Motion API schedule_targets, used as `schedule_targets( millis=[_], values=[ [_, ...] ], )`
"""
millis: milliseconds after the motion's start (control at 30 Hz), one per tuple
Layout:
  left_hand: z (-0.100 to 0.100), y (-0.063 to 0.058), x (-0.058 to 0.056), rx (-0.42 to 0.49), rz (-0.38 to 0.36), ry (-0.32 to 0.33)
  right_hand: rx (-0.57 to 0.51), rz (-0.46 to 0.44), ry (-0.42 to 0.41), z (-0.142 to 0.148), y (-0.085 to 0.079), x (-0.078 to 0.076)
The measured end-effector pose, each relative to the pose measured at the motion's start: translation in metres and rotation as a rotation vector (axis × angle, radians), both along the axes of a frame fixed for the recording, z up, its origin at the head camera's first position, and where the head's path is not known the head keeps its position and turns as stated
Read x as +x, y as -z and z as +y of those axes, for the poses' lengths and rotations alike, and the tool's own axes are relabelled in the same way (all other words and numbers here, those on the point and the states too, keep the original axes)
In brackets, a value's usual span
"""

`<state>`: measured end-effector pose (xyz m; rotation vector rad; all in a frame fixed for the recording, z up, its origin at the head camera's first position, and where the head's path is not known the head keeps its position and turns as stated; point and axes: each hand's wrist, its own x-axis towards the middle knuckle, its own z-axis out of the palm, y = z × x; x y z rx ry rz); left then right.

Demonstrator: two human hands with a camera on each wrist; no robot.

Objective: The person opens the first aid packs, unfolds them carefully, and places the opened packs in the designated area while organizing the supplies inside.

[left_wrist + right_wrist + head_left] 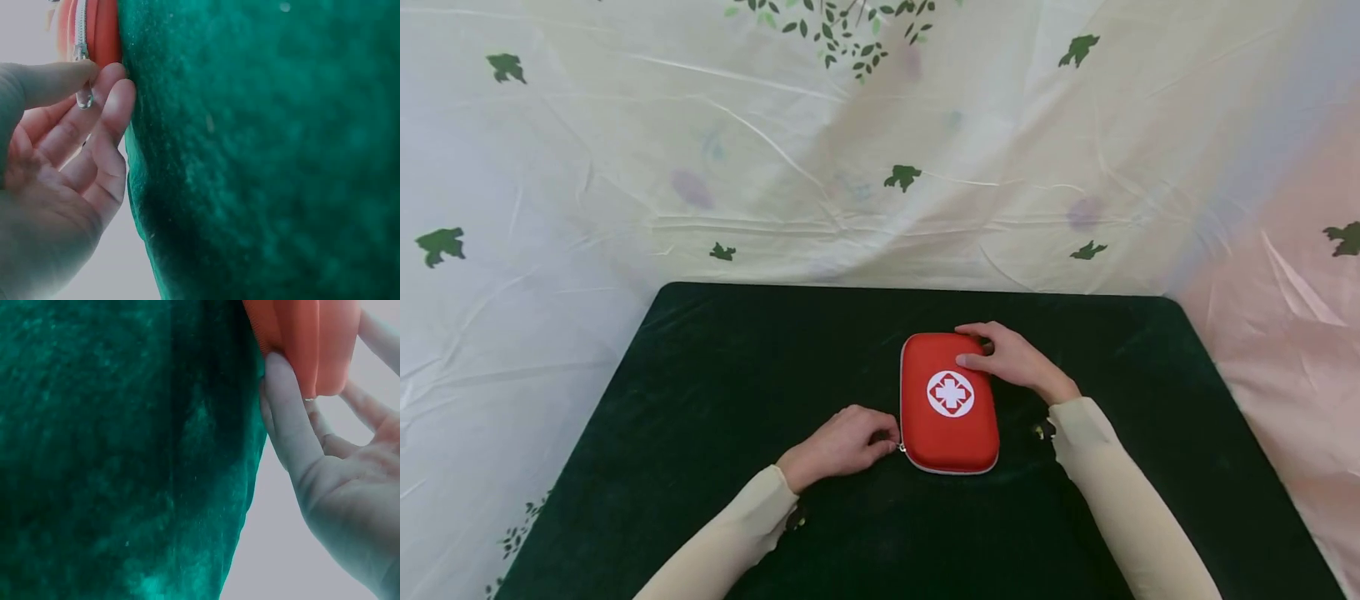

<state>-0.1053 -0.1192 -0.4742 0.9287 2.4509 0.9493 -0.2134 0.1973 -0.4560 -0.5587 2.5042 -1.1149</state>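
Note:
A red first-aid case (950, 442) with a white cross emblem lies on the dark green cloth, its zip running round the edge. At its lower left corner my left hand (847, 439) pinches the zipper pull (85, 97) between thumb and fingers. The zip teeth (80, 24) show just past the slider in the left wrist view. My right hand (1011, 357) grips the case's upper right corner, thumb on the lid and fingers around the far edge. In the right wrist view, fingers reach under and around the case's red side (297, 344).
Dark green velvety cloth (737, 367) covers the table, whose far edge runs behind the case. Pale fabric hangings (820, 208) with green leaf and bird prints rise at the back and both sides.

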Motion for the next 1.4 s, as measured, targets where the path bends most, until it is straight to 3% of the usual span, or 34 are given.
schedule_targets(
  millis=[167, 333, 500, 667, 833, 1100, 1400],
  values=[
    [-0.005, 0.0, -0.001, 0.047, -0.012, -0.077, -0.102, -0.057, 0.004, 0.014, 0.001, 0.005],
    [-0.01, 0.001, -0.004, 0.103, -0.04, -0.23, -0.168, -0.118, 0.045, 0.026, 0.002, 0.016],
    [-0.011, -0.001, -0.01, 0.118, -0.038, -0.373, -0.178, -0.121, 0.094, 0.032, 0.005, 0.027],
    [-0.01, -0.003, -0.019, 0.143, -0.057, -0.442, -0.2, -0.137, 0.125, 0.034, 0.01, 0.039],
    [-0.009, -0.004, -0.03, 0.153, -0.045, -0.507, -0.154, -0.118, 0.153, 0.035, 0.012, 0.048],
    [-0.005, -0.005, -0.05, 0.077, 0.049, -0.555, -0.086, -0.143, 0.205, 0.035, 0.013, 0.061],
    [0.004, -0.005, -0.068, 0.015, 0.132, -0.526, -0.024, -0.167, 0.228, 0.043, 0.015, 0.069]
  ],
)
